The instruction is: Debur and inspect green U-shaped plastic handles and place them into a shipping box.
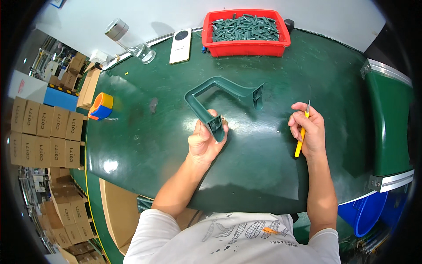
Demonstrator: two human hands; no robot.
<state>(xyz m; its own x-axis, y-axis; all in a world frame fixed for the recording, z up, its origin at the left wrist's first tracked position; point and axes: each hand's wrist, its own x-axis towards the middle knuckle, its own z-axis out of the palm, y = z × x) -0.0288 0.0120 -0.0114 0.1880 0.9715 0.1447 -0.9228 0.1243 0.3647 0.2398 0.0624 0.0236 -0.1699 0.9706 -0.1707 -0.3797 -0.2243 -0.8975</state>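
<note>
A dark green plastic handle (198,102), bent like a bracket with hollow flared ends, is held up above the table. My left hand (206,140) is closed round its near end; the other end points away to the right, free of any hand. Off to the right, my right hand (310,130) grips a slim yellow craft knife (300,141) between thumb and fingers. Its metal tip points away from me and stays apart from the handle.
At the back, a red bin (246,49) holds many small green pieces. Left of it are a phone (180,46) and a glass bottle (132,42). Tape rolls (101,105) lie at the left edge. A green conveyor (391,123) borders the right; a blue bin (362,215) is below.
</note>
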